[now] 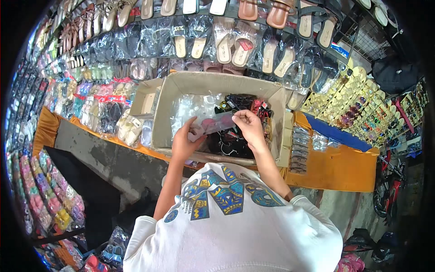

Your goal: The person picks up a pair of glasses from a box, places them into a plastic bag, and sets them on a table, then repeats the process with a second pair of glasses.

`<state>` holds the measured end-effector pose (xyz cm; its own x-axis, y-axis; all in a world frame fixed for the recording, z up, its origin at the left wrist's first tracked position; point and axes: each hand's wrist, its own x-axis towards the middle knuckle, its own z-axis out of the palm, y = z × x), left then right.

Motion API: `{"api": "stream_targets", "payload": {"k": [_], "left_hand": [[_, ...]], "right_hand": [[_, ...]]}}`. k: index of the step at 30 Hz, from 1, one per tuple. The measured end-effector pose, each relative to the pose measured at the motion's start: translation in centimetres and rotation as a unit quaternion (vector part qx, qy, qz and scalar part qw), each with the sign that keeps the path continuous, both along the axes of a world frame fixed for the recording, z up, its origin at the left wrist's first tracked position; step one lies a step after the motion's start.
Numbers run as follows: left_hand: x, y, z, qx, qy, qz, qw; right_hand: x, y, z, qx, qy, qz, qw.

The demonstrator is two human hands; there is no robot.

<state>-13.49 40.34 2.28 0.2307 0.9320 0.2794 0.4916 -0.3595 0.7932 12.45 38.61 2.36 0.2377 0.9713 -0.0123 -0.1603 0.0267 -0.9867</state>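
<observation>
Over a large open cardboard box (217, 80), my two hands hold a clear plastic sleeve (223, 122) stretched between them. Dark pink lenses of a pair of sunglasses (209, 123) show at the sleeve, close to its left end. My left hand (186, 139) grips that end, thumb up and fingers curled around it. At the other end, my right hand (249, 129) pinches the sleeve's upper corner between thumb and fingertips. Below them in the box lie a pile of clear plastic bags (192, 106) and a jumble of dark sunglasses (235, 144), partly hidden by the sleeve.
Racks of bagged sandals (235, 43) rise behind the box. A smaller cardboard box (146, 97) stands at its left. To the right, an orange cloth-covered table (335, 170) carries bagged glasses (300, 149), with a sunglasses display (358, 102) beyond.
</observation>
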Motion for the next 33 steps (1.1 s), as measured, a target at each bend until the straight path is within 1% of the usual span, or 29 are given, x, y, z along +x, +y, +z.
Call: {"api": "stream_targets", "payload": {"k": [3, 6, 8, 11, 14, 15, 17, 20, 22, 24, 26, 28, 30, 32, 33], "left_hand": [[0.0, -0.2, 0.0, 0.007, -0.012, -0.013, 1.000], [-0.3, 0.2, -0.8, 0.017, -0.012, -0.021, 1.000], [-0.4, 0.1, -0.8, 0.022, -0.018, -0.030, 0.999], [-0.6, -0.2, -0.7, 0.009, -0.020, -0.031, 0.999], [-0.6, -0.1, -0.8, 0.020, -0.027, -0.038, 0.999], [-0.6, -0.1, -0.9, 0.019, -0.027, -0.037, 0.999], [-0.6, 0.1, -0.9, 0.020, -0.043, -0.059, 0.997], [-1.1, 0.6, -1.9, 0.014, -0.059, -0.084, 0.995], [-1.2, 0.4, -0.9, 0.009, -0.075, -0.091, 0.993], [-1.4, 0.3, -1.1, 0.003, -0.090, -0.096, 0.991], [-1.7, 0.7, -2.1, -0.089, -0.151, -0.081, 0.981], [-1.7, 0.8, -2.0, -0.098, -0.145, -0.073, 0.982], [-1.5, 0.9, -2.3, -0.109, -0.225, -0.090, 0.964], [-1.7, 0.6, -2.0, -0.107, -0.207, -0.090, 0.968], [-1.9, 0.6, -2.0, -0.123, -0.206, -0.094, 0.966]], "right_hand": [[-0.1, -0.3, 0.1, -0.002, -0.028, 0.000, 1.000], [-0.2, -0.7, 0.5, -0.035, -0.059, 0.007, 0.998], [-0.6, -1.1, 0.7, -0.033, -0.050, 0.010, 0.998], [-1.2, -1.5, 0.8, -0.074, 0.009, 0.004, 0.997], [-1.3, -2.0, 0.3, -0.067, -0.004, 0.020, 0.998], [-1.6, -2.4, 0.8, -0.060, 0.012, 0.019, 0.998], [-1.4, -2.4, -1.0, -0.052, 0.009, 0.027, 0.998], [-1.5, -2.5, -1.8, -0.047, 0.013, 0.032, 0.998], [-1.6, -2.6, -2.5, -0.034, -0.030, 0.028, 0.999], [-1.9, -2.9, -2.5, -0.038, -0.031, 0.031, 0.998], [-2.2, -3.0, -1.4, -0.070, -0.006, 0.020, 0.997], [-2.0, -3.1, -1.4, -0.071, -0.001, 0.030, 0.997], [-1.7, -3.1, -1.6, -0.060, 0.036, 0.043, 0.997], [-1.2, -3.1, -2.0, -0.070, 0.030, 0.049, 0.996], [-1.2, -3.3, -1.6, -0.067, 0.026, 0.057, 0.996]]}}
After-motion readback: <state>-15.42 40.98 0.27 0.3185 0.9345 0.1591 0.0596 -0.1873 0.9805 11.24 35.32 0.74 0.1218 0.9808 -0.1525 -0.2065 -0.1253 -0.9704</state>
